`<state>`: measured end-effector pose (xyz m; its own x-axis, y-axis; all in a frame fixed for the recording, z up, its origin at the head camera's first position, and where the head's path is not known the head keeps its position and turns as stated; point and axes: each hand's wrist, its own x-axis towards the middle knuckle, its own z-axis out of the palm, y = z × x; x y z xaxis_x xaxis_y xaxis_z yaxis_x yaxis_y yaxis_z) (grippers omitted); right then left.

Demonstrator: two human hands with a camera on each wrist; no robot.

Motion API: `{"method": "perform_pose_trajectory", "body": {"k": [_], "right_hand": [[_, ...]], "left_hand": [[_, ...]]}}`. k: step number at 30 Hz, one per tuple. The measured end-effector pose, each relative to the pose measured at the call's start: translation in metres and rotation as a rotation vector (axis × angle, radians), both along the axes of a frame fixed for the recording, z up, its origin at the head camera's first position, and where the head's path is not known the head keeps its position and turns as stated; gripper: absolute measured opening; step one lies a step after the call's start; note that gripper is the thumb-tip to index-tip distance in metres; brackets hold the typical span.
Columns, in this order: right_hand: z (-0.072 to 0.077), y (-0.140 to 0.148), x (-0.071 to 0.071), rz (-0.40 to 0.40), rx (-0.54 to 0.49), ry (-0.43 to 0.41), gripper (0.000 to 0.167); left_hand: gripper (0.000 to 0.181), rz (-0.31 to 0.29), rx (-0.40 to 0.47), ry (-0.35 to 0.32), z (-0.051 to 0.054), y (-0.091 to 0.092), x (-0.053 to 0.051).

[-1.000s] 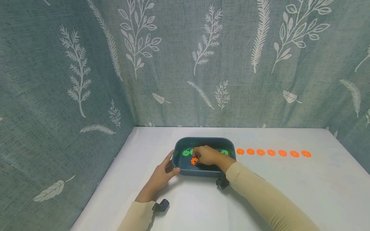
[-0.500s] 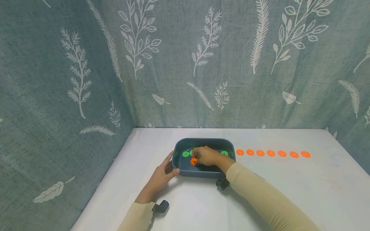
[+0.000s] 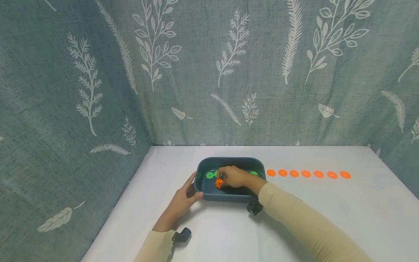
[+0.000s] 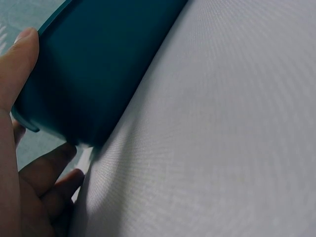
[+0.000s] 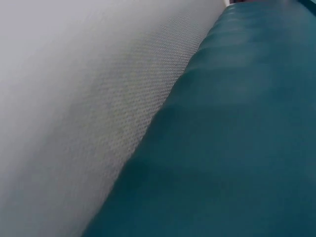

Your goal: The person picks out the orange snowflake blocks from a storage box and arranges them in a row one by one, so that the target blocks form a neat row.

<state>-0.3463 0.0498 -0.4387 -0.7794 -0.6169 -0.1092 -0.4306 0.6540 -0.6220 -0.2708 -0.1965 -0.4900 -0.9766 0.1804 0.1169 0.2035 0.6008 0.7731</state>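
Note:
A dark teal plastic tub [image 3: 229, 198] with rounded corners sits on the white table in the head view. My left hand [image 3: 182, 201] holds its left end, thumb at the front corner and fingers along the outer side; the left wrist view shows the thumb [image 4: 23, 54] on the tub's rim. Inside the tub, my right hand [image 3: 234, 177] pinches an orange flower-shaped disc [image 3: 219, 183], which stands tilted. Green flower-shaped discs [image 3: 210, 175] lie around that hand, partly hidden by it. The right wrist view shows only the tub's outer wall [image 5: 222, 138] and tabletop.
Several orange flower-shaped discs [image 3: 294, 173] lie in a row on the white table [image 3: 226, 233], running right from the tub. A green curtain [image 3: 203, 120] with white leaf prints hangs behind the table and along its left side.
My right forearm has shifted slightly right, and its sleeve covers more of the tub's front right corner. The pinched orange disc has tipped a little more upright. My left hand stays put.

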Motion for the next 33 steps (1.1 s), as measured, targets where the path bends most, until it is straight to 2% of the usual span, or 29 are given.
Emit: {"method": "perform_pose_trajectory", "body": {"k": [13,33], "right_hand": [[0.006,0.012,0.004,0.031,0.018,0.0,0.02],[0.026,0.038,0.012,0.047,0.033,0.015,0.022]], "left_hand": [[0.083,0.003,0.016,0.002,-0.004,-0.003,-0.002],[0.083,0.0,0.016,0.016,-0.002,0.0,-0.001]]}}
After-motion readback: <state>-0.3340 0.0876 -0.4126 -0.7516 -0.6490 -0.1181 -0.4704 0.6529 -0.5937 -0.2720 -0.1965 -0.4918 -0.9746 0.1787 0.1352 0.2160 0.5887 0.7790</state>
